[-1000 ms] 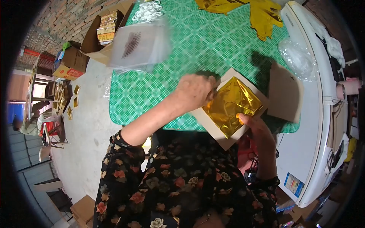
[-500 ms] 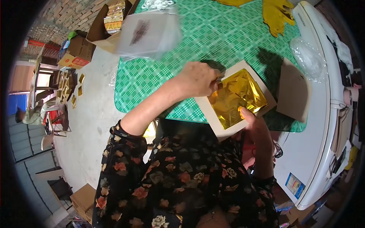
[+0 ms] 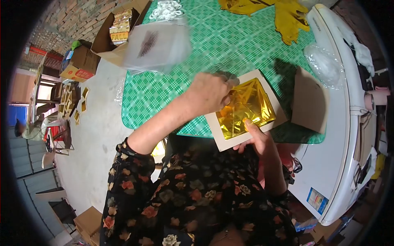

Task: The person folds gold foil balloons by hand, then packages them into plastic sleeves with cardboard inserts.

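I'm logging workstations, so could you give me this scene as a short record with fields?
Surface: green checked tablecloth
Workpiece: gold foil on a beige board
Right hand: thumb on the foil, fingers partly under the board
Left hand: curled at the foil's edge; grip unclear
Far left: clear plastic sleeves, white cords
Right: another board
Beyond table, left: open carton holding packs
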